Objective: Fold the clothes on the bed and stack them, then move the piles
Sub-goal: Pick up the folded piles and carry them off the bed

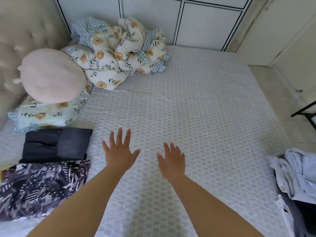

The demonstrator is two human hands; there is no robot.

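Left hand (119, 152): fingers spread and straight, holding nothing, hovering over the bed (196, 108) at lower centre
Right hand (172, 161): fingers straight and loosely splayed, holding nothing, just right of the left hand
Step in hand: judged to be between garments, with bare quilt under both palms
Doing it well: reach for the unfolded heap at lower right, lift one piece by its seams, lay it flat on the open quilt, smooth before folding
Folded dark pile (56, 144): denim-like, squared, left of frame
Patterned garment (41, 187): thin purple-and-white print, loosely folded, lower left, touching the dark pile
Pale clothes heap (297, 175): soft, crumpled, light blue, lower right edge
Bed surface: quilted, small honeycomb texture
Round cushion (51, 77): plush, pinkish, upper left
Floral bedding (119, 52): bunched cotton, top centre
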